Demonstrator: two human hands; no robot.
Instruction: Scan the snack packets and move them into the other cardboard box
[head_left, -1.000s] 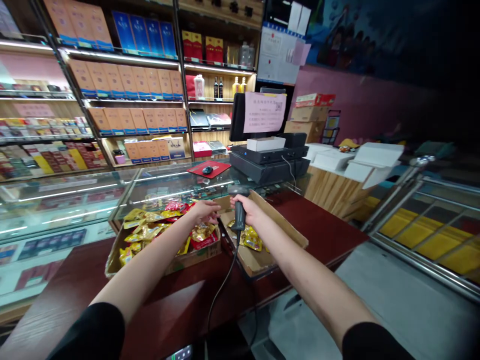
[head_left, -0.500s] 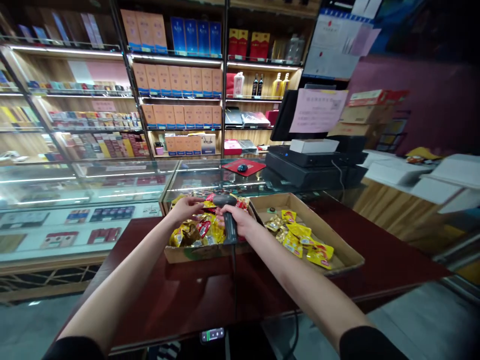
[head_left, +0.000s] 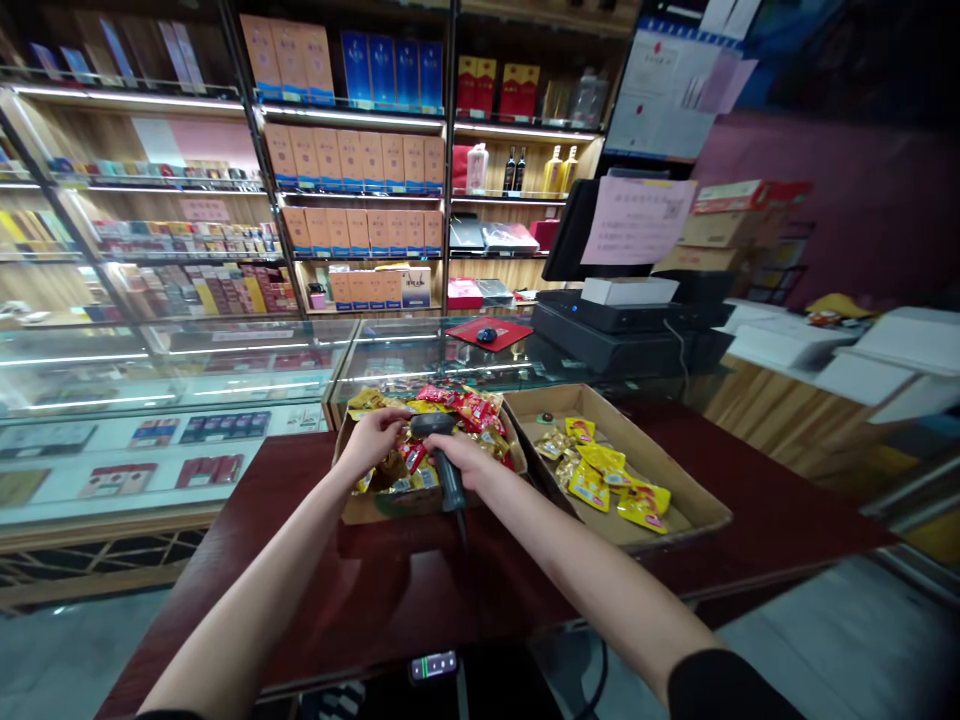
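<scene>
My right hand (head_left: 463,455) is wrapped round the handle of a dark handheld scanner (head_left: 450,480), whose cable hangs down from its base. The scanner's head is over the left cardboard box (head_left: 367,510), which is heaped with red, yellow and gold snack packets (head_left: 472,408). Over the left side of that box, close to the scanner's head, is my left hand (head_left: 377,437), fingers bent together; what they hold, if anything, is too small to tell. A second cardboard box (head_left: 679,500) on the right holds several yellow and gold packets (head_left: 589,485).
Both boxes rest on a dark red table (head_left: 360,610). Behind it is a glass counter (head_left: 390,350) with a mouse (head_left: 487,335) on a red mat and a monitor (head_left: 574,230). Stocked shelves line the back; a lit device (head_left: 433,666) is at the near edge.
The scanner and my right hand have moved slightly left and down, uncovering red packets. My left hand has shifted a little down, its fingers drawn closer together.
</scene>
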